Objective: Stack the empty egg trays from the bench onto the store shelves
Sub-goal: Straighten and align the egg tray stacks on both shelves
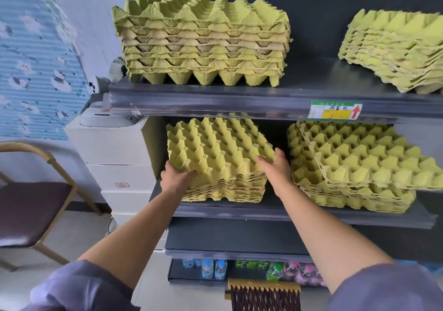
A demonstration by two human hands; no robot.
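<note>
A stack of yellow-green egg trays (215, 152) sits on the middle shelf (239, 211), left side. My left hand (176, 177) grips the top trays at their front left corner. My right hand (275, 166) holds the right edge of the same stack, fingers curled over the top tray. A second stack of trays (354, 164) lies just right of it, its top tray skewed. On the upper shelf (215, 99) stand a tall stack (203, 39) at left and another stack (395, 49) at right.
A white appliance (115, 142) stands against the shelf's left end, with a chair (31, 205) further left. Bottles (213, 268) and coloured toys (294, 272) fill the bottom shelf. A brown lattice object (263, 296) is below. A price label (335, 110) marks the upper shelf edge.
</note>
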